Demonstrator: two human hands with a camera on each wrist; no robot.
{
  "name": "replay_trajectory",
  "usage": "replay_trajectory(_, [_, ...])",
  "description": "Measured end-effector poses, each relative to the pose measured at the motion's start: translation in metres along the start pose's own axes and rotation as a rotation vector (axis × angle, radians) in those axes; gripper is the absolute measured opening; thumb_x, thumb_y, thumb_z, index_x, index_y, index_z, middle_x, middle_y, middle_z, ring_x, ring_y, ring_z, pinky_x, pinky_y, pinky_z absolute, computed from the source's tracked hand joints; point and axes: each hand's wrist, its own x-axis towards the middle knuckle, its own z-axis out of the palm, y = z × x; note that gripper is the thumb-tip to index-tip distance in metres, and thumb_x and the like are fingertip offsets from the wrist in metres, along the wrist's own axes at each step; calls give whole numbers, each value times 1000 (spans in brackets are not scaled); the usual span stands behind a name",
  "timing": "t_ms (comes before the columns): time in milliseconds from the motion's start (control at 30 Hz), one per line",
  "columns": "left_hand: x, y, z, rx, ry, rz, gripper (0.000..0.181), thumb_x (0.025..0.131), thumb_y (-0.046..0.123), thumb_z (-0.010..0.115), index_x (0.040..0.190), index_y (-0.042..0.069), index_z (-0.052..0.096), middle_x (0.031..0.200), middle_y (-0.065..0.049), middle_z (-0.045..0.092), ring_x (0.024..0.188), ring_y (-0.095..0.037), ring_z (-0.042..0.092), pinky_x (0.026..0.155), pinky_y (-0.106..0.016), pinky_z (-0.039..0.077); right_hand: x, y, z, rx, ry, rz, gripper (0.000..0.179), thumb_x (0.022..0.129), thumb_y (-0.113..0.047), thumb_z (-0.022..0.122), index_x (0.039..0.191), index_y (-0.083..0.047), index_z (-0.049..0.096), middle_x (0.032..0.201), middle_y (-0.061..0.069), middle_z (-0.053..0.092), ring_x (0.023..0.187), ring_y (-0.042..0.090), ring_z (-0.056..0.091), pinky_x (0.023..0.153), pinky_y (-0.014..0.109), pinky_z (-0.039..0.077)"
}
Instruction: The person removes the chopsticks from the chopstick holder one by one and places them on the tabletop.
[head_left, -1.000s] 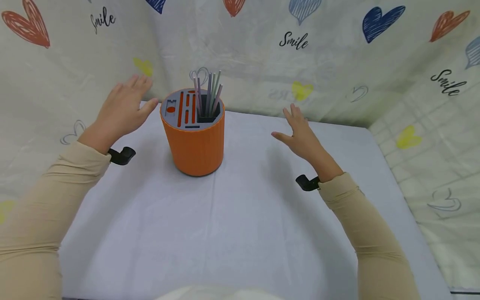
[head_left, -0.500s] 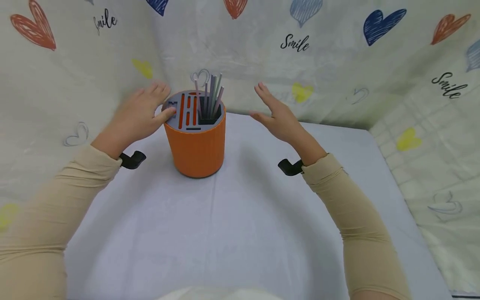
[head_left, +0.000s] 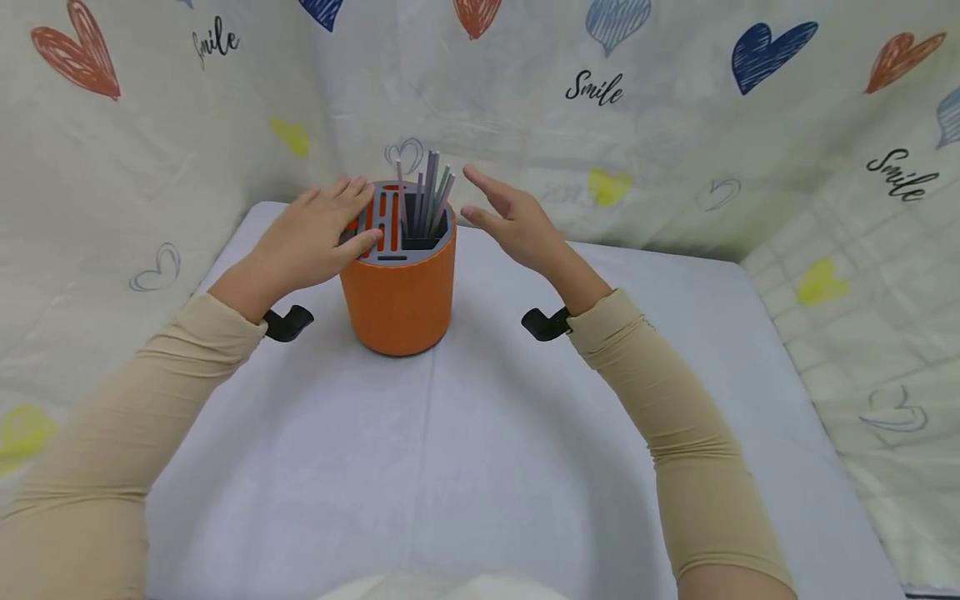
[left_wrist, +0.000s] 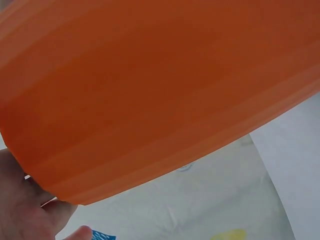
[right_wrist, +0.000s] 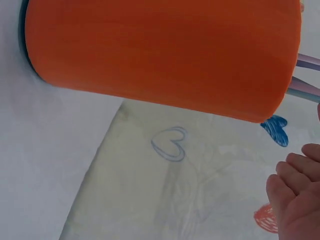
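An orange, round knife holder (head_left: 397,308) with a grey slotted top stands upright at the back of the table. From its dark square compartment rise several thin pastel sticks (head_left: 431,196) that look like chopsticks. My left hand (head_left: 300,237), fingers extended, lies over the left part of the slotted top in the head view, hiding some slots. In the left wrist view its fingers (left_wrist: 55,212) are right at the holder's rim. My right hand (head_left: 521,233) is raised at the holder's right, palm facing it and fingers straight; the right wrist view shows it apart from the orange wall (right_wrist: 160,55).
A white cloth covers the table (head_left: 480,433). Close behind and at both sides hangs a pale curtain (head_left: 517,108) printed with hearts and the word Smile. A black wrist camera (head_left: 288,323) sits at each cuff.
Both hands have moved inward toward the holder, the left rightward over its top and the right leftward to its side. The holder stays in its place on the table.
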Motion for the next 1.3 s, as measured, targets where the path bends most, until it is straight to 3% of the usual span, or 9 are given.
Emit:
replay_trajectory(267, [2,2,4,-20,-22,-5,66,98,47,29,149,7,14,156,-10,10,144,-31,5,117,-51,6,1,1,20,236,127,-42,52,90,-21,61,139,-17,44,142,-2,45,127,8,46,101,24,43])
replay_trajectory(467, [3,3,6,-44,-31,-1,65,98,46,27,149,8,15,156,-7,9,144,-30,5,117,-49,7,0,-4,34,324,259,-63,41,87,-18,65,126,-10,57,126,3,60,117,8,55,95,23,48])
replay_trajectory(667, [2,-1,8,-110,-42,21,62,99,44,27,149,8,16,156,-9,10,144,-28,4,118,-46,9,-1,-9,42,331,356,-62,32,85,-19,67,116,-8,66,113,7,67,107,6,61,90,21,50])
replay_trajectory(900, [2,-1,12,-117,-30,38,61,99,42,26,149,8,18,155,-10,14,144,-28,5,118,-46,9,0,-12,48,367,429,-53,29,83,-16,69,109,-6,69,106,9,69,102,8,64,87,22,52])
replay_trajectory(1300, [2,0,17,-130,64,62,57,100,37,26,147,4,24,154,-12,19,144,-26,9,118,-45,10,3,-23,54,303,510,-37,23,84,-12,68,103,-1,71,99,14,71,90,13,67,81,21,55])
